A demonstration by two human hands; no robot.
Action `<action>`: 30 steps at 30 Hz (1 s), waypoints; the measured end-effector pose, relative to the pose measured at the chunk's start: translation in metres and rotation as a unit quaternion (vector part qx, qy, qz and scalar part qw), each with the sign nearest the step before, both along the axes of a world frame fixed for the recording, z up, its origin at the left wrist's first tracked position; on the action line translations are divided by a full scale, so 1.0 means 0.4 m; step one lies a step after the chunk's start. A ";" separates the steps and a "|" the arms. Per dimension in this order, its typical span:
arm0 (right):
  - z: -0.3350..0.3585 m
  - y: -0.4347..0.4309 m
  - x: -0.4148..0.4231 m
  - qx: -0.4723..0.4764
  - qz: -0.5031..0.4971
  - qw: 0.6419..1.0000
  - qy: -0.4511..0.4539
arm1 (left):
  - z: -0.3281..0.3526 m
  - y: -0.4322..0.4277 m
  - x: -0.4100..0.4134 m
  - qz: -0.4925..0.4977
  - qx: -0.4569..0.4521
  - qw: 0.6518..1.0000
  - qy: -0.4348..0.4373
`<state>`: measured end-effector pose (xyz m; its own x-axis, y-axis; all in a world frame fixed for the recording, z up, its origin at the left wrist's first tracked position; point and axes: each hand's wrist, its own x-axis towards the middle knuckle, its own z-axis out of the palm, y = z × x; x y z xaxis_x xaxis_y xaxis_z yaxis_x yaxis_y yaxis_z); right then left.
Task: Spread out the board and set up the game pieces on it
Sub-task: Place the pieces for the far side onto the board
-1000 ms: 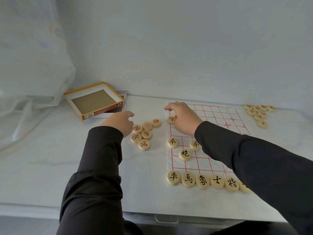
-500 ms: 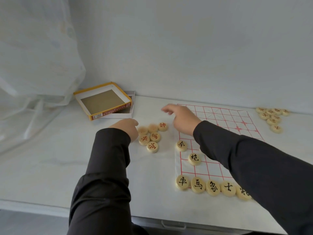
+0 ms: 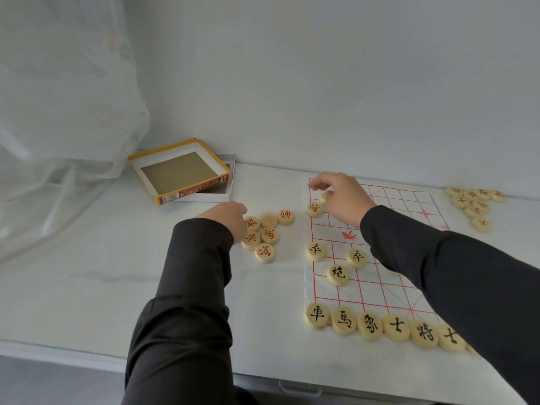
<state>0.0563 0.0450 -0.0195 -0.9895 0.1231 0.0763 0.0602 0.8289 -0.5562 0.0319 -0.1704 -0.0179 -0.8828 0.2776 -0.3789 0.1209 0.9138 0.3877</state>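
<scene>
Fingers (image 3: 317, 183) of the right hand (image 3: 343, 200) curl over a piece (image 3: 325, 196) and pinch it, only its pale edge showing beneath them; it is at the far left part of the board (image 3: 404, 207), just beyond a red disc (image 3: 315, 209) lying on the left edge line; whether the held piece touches the sheet I cannot tell. Left hand (image 3: 229, 219) sits knuckles-up at the left edge of a cluster (image 3: 267, 233) of six red-marked discs on the table (image 3: 87, 287), left of the board; the back of the hand hides its fingertips, so I cannot tell whether it grips anything or only touches them.

Board is a white sheet with a red grid, spread flat on the right half of the table; the right sleeve (image 3: 438, 273) crosses over it. Nearer the person on it lie two pawns (image 3: 316, 251) in black, side by side and apart; a cannon (image 3: 338, 275) sits just nearer, between them; a row (image 3: 370, 325) of six black-marked discs runs along the near edge, each touching the next, its right end hidden by the sleeve. Beyond the board's far right corner a pile (image 3: 473, 203) of more discs lies on the table. At the far left a yellow-rimmed box (image 3: 193, 192) lies open and tilted on a white tray (image 3: 201, 197) near the wall; a sheer curtain (image 3: 64, 97) hangs to its left.
</scene>
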 end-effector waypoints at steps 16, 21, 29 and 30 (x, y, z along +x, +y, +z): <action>-0.051 -0.111 -0.014 0.167 0.104 0.978 -0.075 | 0.009 0.017 0.014 -0.009 0.036 0.999 0.029; -0.027 -0.101 -0.004 0.130 0.103 0.985 -0.042 | 0.026 0.035 0.016 0.007 0.089 0.993 0.071; 0.035 -0.011 0.023 -0.084 0.012 0.995 -0.057 | 0.018 0.136 0.036 0.003 0.152 0.982 0.115; 0.039 0.005 0.029 -0.093 0.004 0.992 -0.080 | 0.016 0.152 0.038 0.000 0.152 0.981 0.122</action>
<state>0.0679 0.0468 -0.0037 -0.9882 0.1121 -0.1042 0.1530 0.7136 -0.6836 0.0471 -0.1095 -0.0114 -0.9371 0.3446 -0.0560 0.2436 0.7602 0.6023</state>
